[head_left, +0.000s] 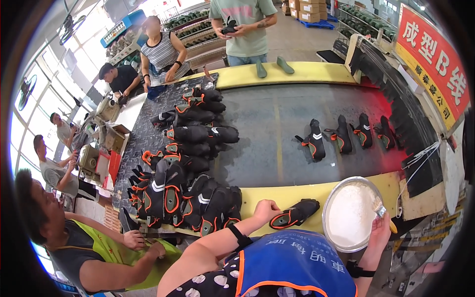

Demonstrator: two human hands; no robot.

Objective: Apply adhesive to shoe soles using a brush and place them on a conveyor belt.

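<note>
A black shoe upper (pixel 303 212) with orange trim and a green patch lies on its side on the yellow ledge before me. My left hand (pixel 266 211) is closed at its left end, the fingertips against the orange edge. To the right, a round metal basin (pixel 325 221) holds a thick white substance (pixel 350 210). My right hand (pixel 380 230) grips a brush (pixel 380 210) at the basin's right rim. The bristles are whitened and point inward over the white substance; the yellow handle end shows beside my fingers.
Many similar uppers (pixel 190 133) are piled on the left. Several shoes (pixel 339 134) stand on the grey conveyor (pixel 257 133), toward a red-lit opening. Two green shoe lasts (pixel 261 69) stand on the far ledge. A co-worker (pixel 114 242) in a yellow-green apron is close at my left; others work beyond.
</note>
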